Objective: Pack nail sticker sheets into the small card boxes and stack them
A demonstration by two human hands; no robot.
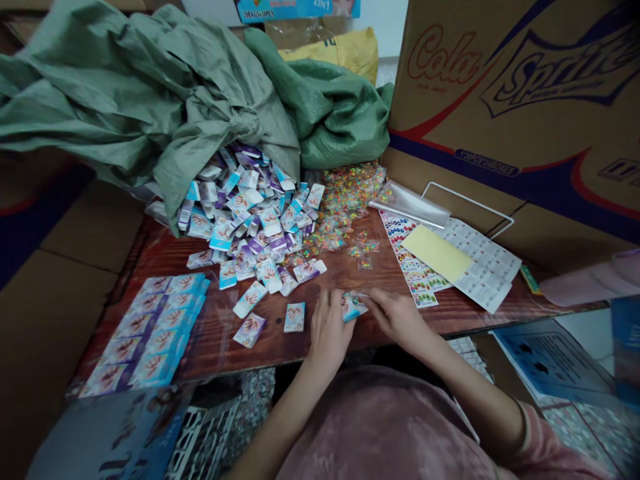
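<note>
My left hand (331,328) is closed around a small blue-and-white printed box (351,308) near the table's front edge. Fingers of my right hand (400,321) are pinched at the box's upper right end, on what looks like a small clear packet; blur hides its details. Just left of my left hand lies one small flat box (295,317), with others like it further left. Beyond my hands spreads a heap of small blue and purple boxes (250,220), several with open flaps. Beside that heap are many clear packets (345,200) with bright coloured bits inside.
Stacked boxes (150,330) form two neat rows at left. Green sacks (240,123) stand behind the heap. Sticker sheets (417,273), a yellow paper (437,253) and a clear plastic roll (413,203) lie at right, before a large carton (500,133). The wooden table (200,353) ends near my body.
</note>
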